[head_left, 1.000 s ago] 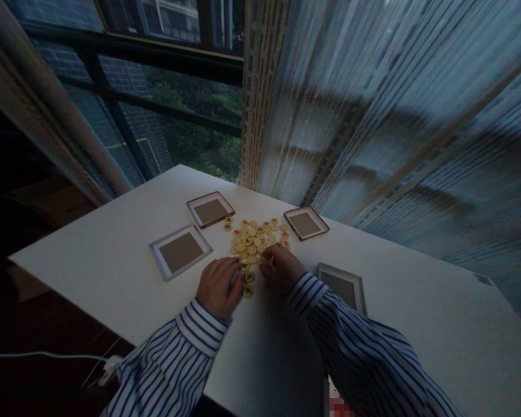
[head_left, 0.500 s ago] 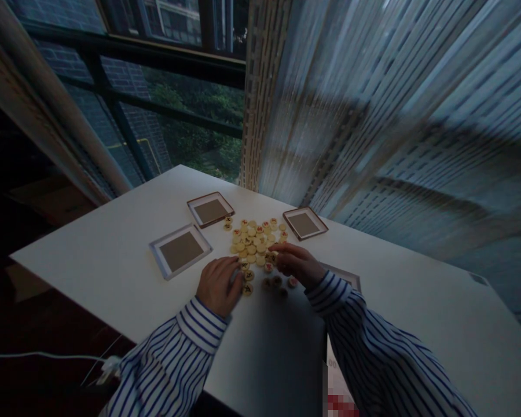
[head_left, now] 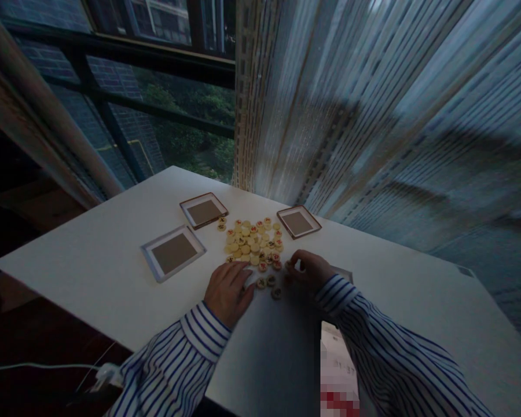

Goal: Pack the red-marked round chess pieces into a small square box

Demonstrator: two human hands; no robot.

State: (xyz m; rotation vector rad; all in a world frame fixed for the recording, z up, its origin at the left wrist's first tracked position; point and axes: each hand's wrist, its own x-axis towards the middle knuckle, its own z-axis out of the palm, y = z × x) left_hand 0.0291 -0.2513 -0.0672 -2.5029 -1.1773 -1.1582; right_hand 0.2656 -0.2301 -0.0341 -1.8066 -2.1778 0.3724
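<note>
Head view: disc pile (head_left: 255, 247), loosely curled left hand (head_left: 228, 289) at near edge, bent right hand (head_left: 311, 269) just right; can't tell either's grip.

Yellow discs (head_left: 255, 247), clustered, some red-marked

Sleeves (head_left: 160, 362): white with navy stripes, ringing the wrist at the cuffs
Round discs (head_left: 255, 247): creamy yellow, some plain, others lettered in red or black
Far-left tray (head_left: 202, 212): brown rim, white lining, taupe base
Right-hand tray (head_left: 296, 223): brown and taupe likewise
Near-left tray (head_left: 173, 253): pale grey rim, taupe base
Tabletop (head_left: 95, 246): white, shading to dark grey at the near edge
Curtain (head_left: 316, 104): beige and misty blue-grey, finely streaked
Foliage (head_left: 178, 116): deep green
Brick wall (head_left: 117, 84): slate blue, coursed grid
Cable (head_left: 39, 366): white
</note>
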